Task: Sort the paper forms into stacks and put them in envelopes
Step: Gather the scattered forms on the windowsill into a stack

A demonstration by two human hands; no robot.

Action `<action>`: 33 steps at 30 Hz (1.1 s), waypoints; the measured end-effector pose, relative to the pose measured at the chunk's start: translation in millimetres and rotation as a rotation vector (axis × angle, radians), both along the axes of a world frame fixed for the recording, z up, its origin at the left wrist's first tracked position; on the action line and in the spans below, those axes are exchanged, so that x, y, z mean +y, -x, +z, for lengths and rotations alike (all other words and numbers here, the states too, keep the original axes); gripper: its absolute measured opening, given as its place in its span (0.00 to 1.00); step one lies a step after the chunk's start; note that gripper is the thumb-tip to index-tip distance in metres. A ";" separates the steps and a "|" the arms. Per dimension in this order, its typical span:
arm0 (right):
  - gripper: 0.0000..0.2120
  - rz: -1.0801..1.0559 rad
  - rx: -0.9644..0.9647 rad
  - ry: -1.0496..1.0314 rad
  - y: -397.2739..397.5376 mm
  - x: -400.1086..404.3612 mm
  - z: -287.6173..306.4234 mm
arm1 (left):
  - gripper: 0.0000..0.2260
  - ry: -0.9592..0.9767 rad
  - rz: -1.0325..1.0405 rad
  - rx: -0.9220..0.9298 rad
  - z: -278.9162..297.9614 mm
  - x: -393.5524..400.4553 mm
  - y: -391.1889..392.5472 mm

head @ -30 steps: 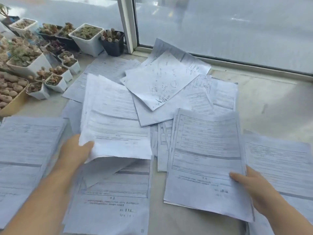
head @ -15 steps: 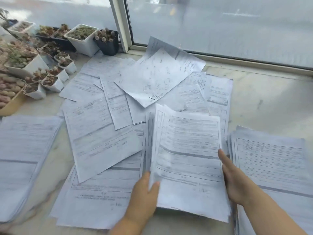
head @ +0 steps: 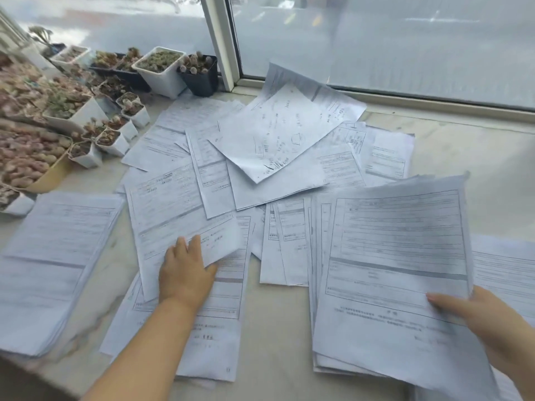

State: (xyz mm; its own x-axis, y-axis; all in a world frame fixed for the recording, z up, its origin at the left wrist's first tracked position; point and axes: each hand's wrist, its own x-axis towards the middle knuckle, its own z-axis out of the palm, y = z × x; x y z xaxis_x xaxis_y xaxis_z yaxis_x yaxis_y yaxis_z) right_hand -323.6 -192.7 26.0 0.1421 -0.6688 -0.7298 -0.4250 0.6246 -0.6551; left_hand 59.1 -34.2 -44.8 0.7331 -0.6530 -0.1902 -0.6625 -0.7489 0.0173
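Note:
Printed paper forms cover the pale marble sill (head: 289,328). My right hand (head: 477,316) grips the lower right edge of a bundle of forms (head: 396,256), lifted and tilted over a stack at the right. My left hand (head: 185,270) rests on a loose form (head: 170,215), fingers curled over its lower edge, above a stack in the middle (head: 220,342). A thick stack (head: 49,261) lies at the far left. A loose heap, topped by a sheet with handwriting (head: 275,131), spreads toward the window. No envelope is in view.
Small pots of succulents (head: 162,68) and a yellow tray of plants (head: 29,157) crowd the back left corner. A window frame (head: 223,41) and its ledge run along the back. Another stack (head: 506,270) lies at the far right edge.
My left hand let go of the bundle and moved left onto the loose form. My right hand carried the bundle up and to the right. The view shifted right.

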 end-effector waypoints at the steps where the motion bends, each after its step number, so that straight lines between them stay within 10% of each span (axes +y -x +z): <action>1: 0.12 0.034 -0.031 -0.043 0.3 2.5 -0.1 | 0.25 0.011 -0.052 -0.030 3.4 -0.2 -5.8; 12: 0.12 0.185 -0.123 -0.261 -22.0 16.6 -8.7 | 0.22 0.855 0.030 0.099 83.3 29.6 56.5; 20: 0.23 0.011 -0.337 -0.314 -16.3 26.2 -11.1 | 0.39 0.224 -0.771 0.223 -0.9 33.3 210.9; 24: 0.11 0.058 -0.128 -0.204 -18.9 34.7 -22.4 | 0.33 0.004 -0.928 0.241 -5.2 33.6 224.6; 33: 0.10 0.095 -0.065 -0.116 -18.3 41.6 -21.7 | 0.60 0.015 -0.017 0.157 -2.2 117.8 97.9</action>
State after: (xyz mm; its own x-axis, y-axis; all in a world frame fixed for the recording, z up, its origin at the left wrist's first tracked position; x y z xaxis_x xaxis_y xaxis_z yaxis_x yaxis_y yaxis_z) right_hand -305.2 -151.1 4.3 0.2499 -0.5615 -0.7888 -0.4451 0.6569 -0.6086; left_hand -38.7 83.6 -47.0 0.6842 -0.6684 -0.2919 -0.6631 -0.7367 0.1324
